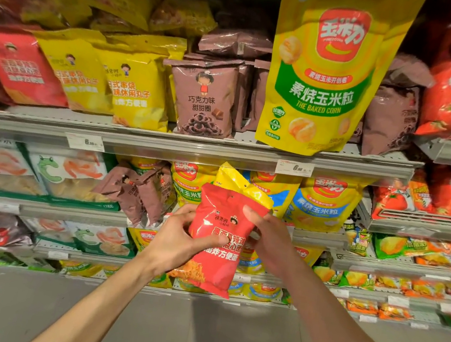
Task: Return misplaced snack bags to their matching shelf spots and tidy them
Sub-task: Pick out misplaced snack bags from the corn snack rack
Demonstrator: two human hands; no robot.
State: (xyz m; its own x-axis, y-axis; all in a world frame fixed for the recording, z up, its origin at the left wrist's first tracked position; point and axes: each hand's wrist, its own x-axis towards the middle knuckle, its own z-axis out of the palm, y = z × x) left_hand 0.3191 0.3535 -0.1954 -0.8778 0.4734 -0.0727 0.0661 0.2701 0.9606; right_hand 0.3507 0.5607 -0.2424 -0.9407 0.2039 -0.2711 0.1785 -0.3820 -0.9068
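Glossy plastic film on the red snack bag [216,239], crinkled and catching the light. Behind it, a shiny yellow bag [241,183], same slick foil look. The big corn pouch [323,77] shows smooth, slightly satin plastic. Brown bags [203,101] look matt. The shelf edge [187,146] is dull grey painted metal; paper price tags [294,168].

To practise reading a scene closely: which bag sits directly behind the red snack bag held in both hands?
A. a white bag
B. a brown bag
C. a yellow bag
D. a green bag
C: a yellow bag pokes up behind the red snack bag, which the left hand and right hand grip.
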